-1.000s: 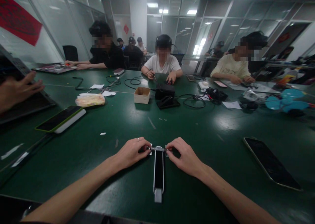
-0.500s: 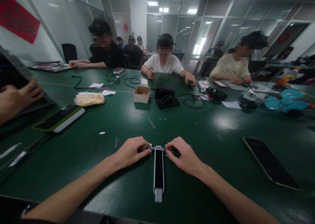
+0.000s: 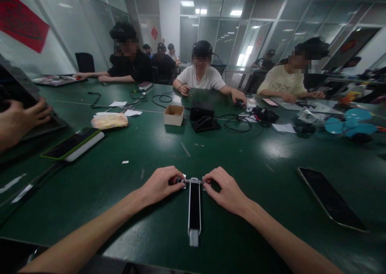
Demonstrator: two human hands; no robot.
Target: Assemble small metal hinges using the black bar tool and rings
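Observation:
A narrow device (image 3: 194, 207) with a black strip, a white rim and a pale tab at its near end lies on the green table in front of me. Across its far end runs a short metal crossbar (image 3: 195, 181). My left hand (image 3: 165, 182) pinches a small metal piece at the bar's left end between thumb and fingers. On the other side, my right hand (image 3: 221, 185) pinches the right end the same way. The fingertips cover most of both end pieces, so their exact kind is unclear.
A phone (image 3: 330, 197) lies at right, a green-rimmed phone (image 3: 70, 143) on a white block at left. Ahead are a small cardboard box (image 3: 174, 116), a black stand (image 3: 202, 115), cables and blue fan blades (image 3: 351, 122). Co-workers sit opposite; another person's hand (image 3: 24, 119) is at far left.
My hands and the device stay almost still. Across the table, co-workers' hands have shifted slightly, and the hand at far left has moved a little on the dark panel.

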